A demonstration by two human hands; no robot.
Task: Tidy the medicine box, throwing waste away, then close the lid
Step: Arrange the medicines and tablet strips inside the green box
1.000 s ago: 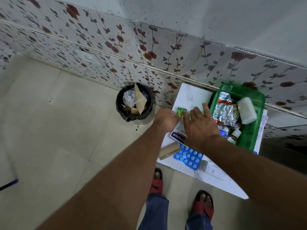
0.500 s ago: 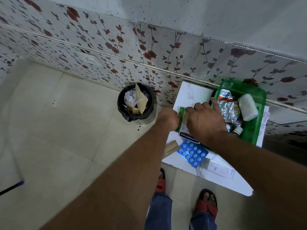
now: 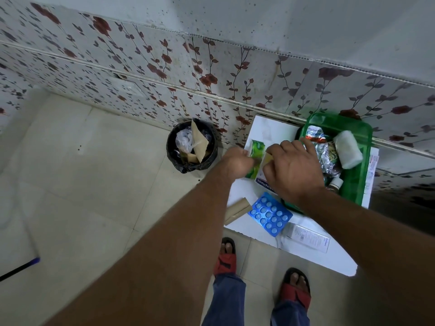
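Note:
The open green medicine box (image 3: 353, 184) stands on a white board (image 3: 266, 130) by the wall, holding foil strips (image 3: 327, 151), a white gauze roll (image 3: 347, 149) and small bottles (image 3: 335, 183). My left hand (image 3: 235, 164) pinches a green sachet (image 3: 255, 152) at the box's left. My right hand (image 3: 294, 171) grips a white plaster pack (image 3: 263, 178) beside the sachet; its fingers hide most of the pack. A blue blister pack (image 3: 269, 214), a brown paper strip (image 3: 236, 210) and a white carton (image 3: 308, 238) lie on the board.
A black bin (image 3: 190, 147) lined with a bag and filled with paper and plastic stands on the tiled floor left of the board. My feet in red sandals (image 3: 226, 260) are below the board's near edge. A dark stick with a blue end (image 3: 21, 268) lies at the far left.
Both hands have lifted the green sachet and the plaster pack a little off the board, and the sachet now stands out more to the left of the pack.

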